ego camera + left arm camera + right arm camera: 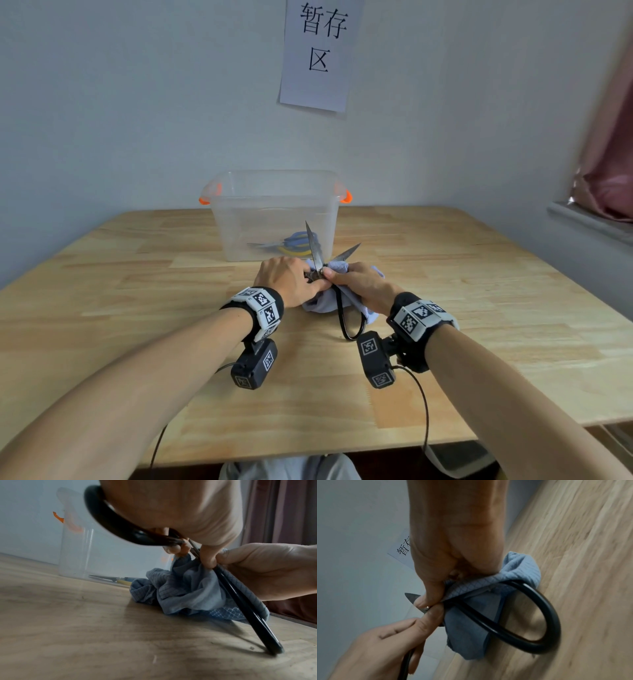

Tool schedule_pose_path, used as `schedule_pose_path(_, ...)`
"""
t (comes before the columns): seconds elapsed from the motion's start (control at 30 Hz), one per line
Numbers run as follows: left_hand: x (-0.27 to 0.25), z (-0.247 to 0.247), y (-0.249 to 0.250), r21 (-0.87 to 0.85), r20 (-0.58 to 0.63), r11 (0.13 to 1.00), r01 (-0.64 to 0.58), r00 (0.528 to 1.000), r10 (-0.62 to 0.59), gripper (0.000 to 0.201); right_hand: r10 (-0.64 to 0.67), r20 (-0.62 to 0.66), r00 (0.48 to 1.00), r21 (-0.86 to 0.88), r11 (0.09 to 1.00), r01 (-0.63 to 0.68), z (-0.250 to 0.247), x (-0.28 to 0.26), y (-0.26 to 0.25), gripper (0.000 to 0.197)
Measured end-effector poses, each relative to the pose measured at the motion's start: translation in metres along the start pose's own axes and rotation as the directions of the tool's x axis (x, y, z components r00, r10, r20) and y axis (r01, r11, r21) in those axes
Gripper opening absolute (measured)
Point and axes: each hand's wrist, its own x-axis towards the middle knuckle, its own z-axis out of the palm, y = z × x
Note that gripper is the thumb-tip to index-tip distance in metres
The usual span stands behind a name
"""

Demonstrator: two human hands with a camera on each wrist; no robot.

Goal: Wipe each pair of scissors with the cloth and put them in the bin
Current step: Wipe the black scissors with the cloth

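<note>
We hold black-handled scissors over a wooden table, blades spread and pointing up and away toward the bin. Our left hand is curled around one handle loop near the pivot; the left wrist view shows that loop wrapped around the hand, with the other handle slanting down until its end touches the table. Our right hand pinches a blue cloth against the scissors at the pivot, thumb pressed just below the blades. From the right wrist view, the cloth bunches out of the fist and drapes through the lower loop. The cloth's loose folds rest on the table beneath both hands. The clear bin, with orange latches, stands against the wall just beyond the hands; inside lies a second pair of scissors with blue and yellow handles. A paper sign with printed characters hangs on the wall above.
</note>
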Motion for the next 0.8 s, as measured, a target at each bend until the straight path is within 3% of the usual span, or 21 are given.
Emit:
schedule_pose_path(0.1, 0.001, -0.001, 0.001, 0.015, -0.002, 1.000, -0.001, 1.000, 0.001, 0.051, -0.012, -0.073, 0.997, 0.106, 0.994, 0.020, 0.004, 0.001, 0.001, 0.016)
schedule_pose_path(0.47, -0.003, -0.006, 0.008, 0.028, -0.009, 0.999, -0.043, 0.999, 0.044, 0.053, 0.025, -0.306, 0.952, 0.145, 0.989, 0.021, 0.014, 0.010, 0.003, 0.013)
schedule_pose_path(0.8, 0.001, -0.004, 0.004, 0.028, -0.011, 0.999, -0.034, 0.999, 0.035, 0.055, 0.042, -0.482, 0.875, 0.200, 0.978, 0.063, 0.026, 0.016, 0.005, 0.012)
